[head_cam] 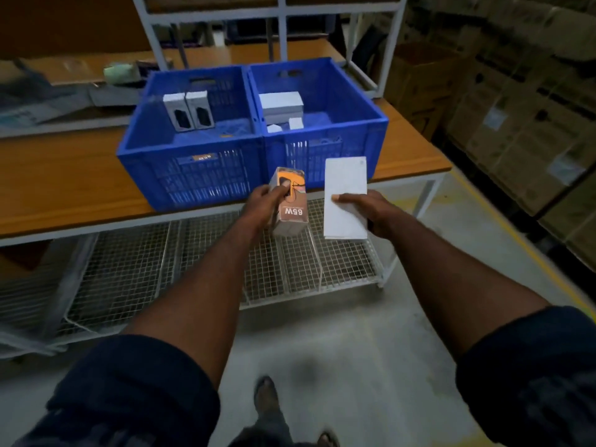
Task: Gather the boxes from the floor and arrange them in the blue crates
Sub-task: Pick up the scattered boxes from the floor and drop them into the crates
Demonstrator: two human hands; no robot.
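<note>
Head view: the left hand (263, 204) grips an orange box (288, 204). The right hand (364, 209) holds a white box (345, 198), both near the table's (64, 188) front edge by two blue crates (258, 130).

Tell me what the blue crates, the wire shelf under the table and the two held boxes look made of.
Plastic, moulded, matte, slotted walls: left crate, right crate. Probably white-coated metal mesh: wire shelf. Printed cardboard, slight sheen: 65W box in left hand. Likely plain matte card: white box in right hand.
</note>
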